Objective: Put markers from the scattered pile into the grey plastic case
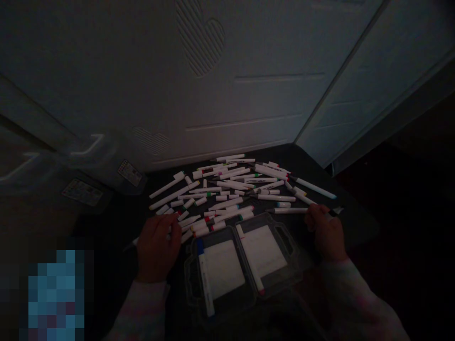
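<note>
My left hand (158,246) is at the left end of a heap of white markers, its fingers curled down. A marker (131,244) pokes out on its far left side; the middle is hidden by the hand. My right hand (325,232) is closed at the heap's right end, with a dark-tipped marker (336,210) showing beyond its knuckles. Another white marker (287,210) reaches up to its fingertips. Between my hands lies an opened clear plastic case (250,284). A blue-capped marker (205,279) rests in its left half, and a pink-ended marker (252,265) in its right half.
Loose markers (231,184) with coloured ends cover much of the dark tabletop (298,158). Two clear containers (88,163) with printed labels stand at the left. A pale panel (249,99) with heart reliefs rises behind the table. The light is dim.
</note>
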`<action>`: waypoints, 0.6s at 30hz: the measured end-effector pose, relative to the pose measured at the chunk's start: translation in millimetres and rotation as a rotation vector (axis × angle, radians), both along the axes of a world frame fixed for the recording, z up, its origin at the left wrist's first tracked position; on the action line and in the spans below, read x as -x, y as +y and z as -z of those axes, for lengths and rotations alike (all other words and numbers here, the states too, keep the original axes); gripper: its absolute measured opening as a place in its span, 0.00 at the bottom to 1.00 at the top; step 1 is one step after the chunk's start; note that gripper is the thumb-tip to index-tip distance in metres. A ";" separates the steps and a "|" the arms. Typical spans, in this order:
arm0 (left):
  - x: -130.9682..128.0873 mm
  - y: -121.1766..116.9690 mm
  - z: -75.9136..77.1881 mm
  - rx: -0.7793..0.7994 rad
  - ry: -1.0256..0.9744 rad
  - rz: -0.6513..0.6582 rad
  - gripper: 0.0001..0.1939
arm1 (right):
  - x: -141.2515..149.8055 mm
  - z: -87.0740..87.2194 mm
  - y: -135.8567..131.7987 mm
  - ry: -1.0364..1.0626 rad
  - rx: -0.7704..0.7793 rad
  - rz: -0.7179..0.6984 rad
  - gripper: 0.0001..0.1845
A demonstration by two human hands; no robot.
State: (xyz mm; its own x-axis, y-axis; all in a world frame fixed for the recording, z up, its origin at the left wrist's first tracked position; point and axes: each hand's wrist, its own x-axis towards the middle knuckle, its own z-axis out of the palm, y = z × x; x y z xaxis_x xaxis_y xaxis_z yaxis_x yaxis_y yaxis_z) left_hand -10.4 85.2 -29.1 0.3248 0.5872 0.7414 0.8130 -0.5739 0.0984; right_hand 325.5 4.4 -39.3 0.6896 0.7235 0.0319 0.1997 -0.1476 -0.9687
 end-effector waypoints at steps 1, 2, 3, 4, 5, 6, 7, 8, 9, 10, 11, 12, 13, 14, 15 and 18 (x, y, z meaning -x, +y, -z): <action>-0.3 -0.3 -0.8 0.003 -0.002 0.003 0.07 | 0.5 -0.9 0.0 -0.002 0.005 0.004 0.19; -0.6 -0.6 -1.4 0.014 -0.003 0.004 0.07 | 0.9 -1.8 0.0 -0.007 0.012 0.010 0.19; -0.9 -0.8 -1.8 0.021 -0.005 0.006 0.07 | 1.2 -2.5 0.0 -0.013 0.019 0.014 0.19; -1.1 -0.9 -2.0 0.025 -0.009 0.007 0.07 | 1.2 -2.9 -0.2 -0.020 0.025 0.014 0.20; -1.2 -0.8 -1.9 0.027 -0.011 0.007 0.07 | 1.0 -2.9 -0.3 -0.028 0.023 0.011 0.20; -1.3 -0.6 -1.6 0.027 -0.011 0.009 0.07 | 0.5 -2.5 -0.5 -0.033 0.014 0.006 0.20; -1.3 -0.4 -1.2 0.025 -0.012 0.008 0.07 | -0.2 -1.6 -0.7 -0.037 0.009 0.002 0.21; -1.2 -0.2 -0.8 0.020 -0.014 0.007 0.07 | -1.0 -0.4 -0.8 -0.039 0.007 -0.003 0.20; -1.2 0.0 -0.4 0.014 -0.015 0.007 0.06 | -1.8 1.0 -0.9 -0.034 0.003 -0.001 0.20; -1.1 0.0 -0.1 0.014 -0.014 0.008 0.06 | -2.5 2.5 -1.0 -0.022 -0.003 0.002 0.20; -1.2 0.0 0.1 0.012 -0.013 0.007 0.06 | -3.1 3.7 -1.0 -0.005 -0.010 0.006 0.20; -1.3 -0.2 0.1 0.010 -0.013 0.005 0.07 | -3.4 4.6 -1.0 0.013 -0.011 0.008 0.20; -1.5 -0.4 0.0 0.010 -0.010 0.003 0.07 | -3.3 5.0 -1.0 0.029 -0.016 0.014 0.19; -1.7 -0.7 -0.2 0.009 -0.008 0.001 0.07 | -2.9 4.7 -0.9 0.042 -0.021 0.019 0.19; -1.9 -0.9 -0.4 0.009 -0.008 -0.003 0.08 | -2.2 3.9 -0.7 0.052 -0.022 0.021 0.19; -2.1 -1.3 -0.4 0.010 -0.016 -0.009 0.08 | 0.5 -0.4 0.1 0.067 -0.016 0.015 0.18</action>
